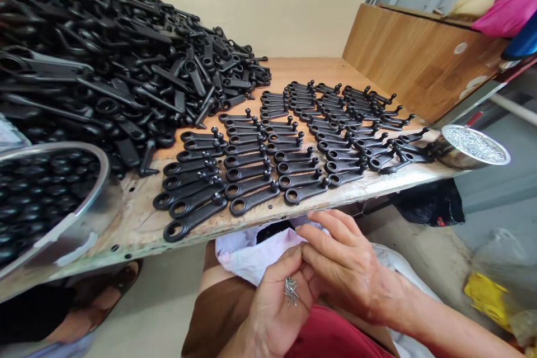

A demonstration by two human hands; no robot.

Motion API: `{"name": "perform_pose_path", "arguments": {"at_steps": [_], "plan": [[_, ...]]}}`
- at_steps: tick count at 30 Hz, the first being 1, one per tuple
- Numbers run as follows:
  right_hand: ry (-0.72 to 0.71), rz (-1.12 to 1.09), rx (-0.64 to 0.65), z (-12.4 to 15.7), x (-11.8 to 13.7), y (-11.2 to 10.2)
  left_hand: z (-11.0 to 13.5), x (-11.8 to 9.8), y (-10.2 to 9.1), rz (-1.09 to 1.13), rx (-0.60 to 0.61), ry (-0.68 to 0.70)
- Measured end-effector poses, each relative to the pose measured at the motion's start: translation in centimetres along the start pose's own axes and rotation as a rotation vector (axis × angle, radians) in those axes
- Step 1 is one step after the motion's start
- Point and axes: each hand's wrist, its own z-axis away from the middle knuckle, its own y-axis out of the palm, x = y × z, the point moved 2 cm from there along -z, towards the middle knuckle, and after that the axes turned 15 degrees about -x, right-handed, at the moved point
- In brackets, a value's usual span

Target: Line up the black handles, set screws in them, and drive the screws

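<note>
The left hand [274,302] is cupped palm up, its fingers half curled around a small cluster of silver screws [291,291] lying in the palm. The right hand [342,260], back upward, comes in from the other side, its bent fingers bunched against the left thumb and fingertips; from where I stand, I cannot tell whether they pinch a screw. Both hands are over the person's lap, just off the near edge of a worktop [138,210]. Beneath them are a pale cloth [251,257] and red cloth [325,333].

Taking the hands as the centre of the clock and straight ahead as twelve, black crank handles [296,155] lie in slanting columns from ten o'clock round to one. Their ring ends point roughly toward nine, their small knobbed ends toward three. Farther off, between ten and eleven, rises a big jumbled heap [126,67] of similar black pieces. Near nine to ten, a clear tub [103,166] holds many rounded, glossy black pieces [37,196].

At two o'clock, a metal bowl [459,158] full of small silver pieces [474,142] sits at the worktop's end, beside the last handles. Beyond it, toward one, stands a wooden panel [411,50]. Low at three, a yellow item [486,296] lies near the floor.
</note>
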Motion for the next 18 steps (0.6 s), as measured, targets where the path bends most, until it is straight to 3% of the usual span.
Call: {"name": "perform_pose_path", "arguments": {"at_steps": [3, 6, 9, 14, 18], "plan": [[-0.028, 0.013, 0.032, -0.2, 0.5, 0.7, 0.4, -0.5, 0.0, 0.044, -0.119, 0.012], [-0.020, 0.014, 0.032, -0.8, -0.3, 0.5, 0.3, -0.7, -0.2, 0.032, -0.128, -0.046], [0.069, 0.060, -0.058, -1.8, -3.0, -0.6, -0.3, -0.7, -0.8, -0.006, 0.037, -0.145], [0.249, 0.109, -0.195, -2.4, -8.5, -1.5, -1.7, -1.1, -1.3, -0.015, 0.448, -0.237], [0.299, 0.083, -0.191, -2.3, -10.5, -1.0, -3.1, -1.4, -1.0, -0.096, 0.562, -0.230]]}}
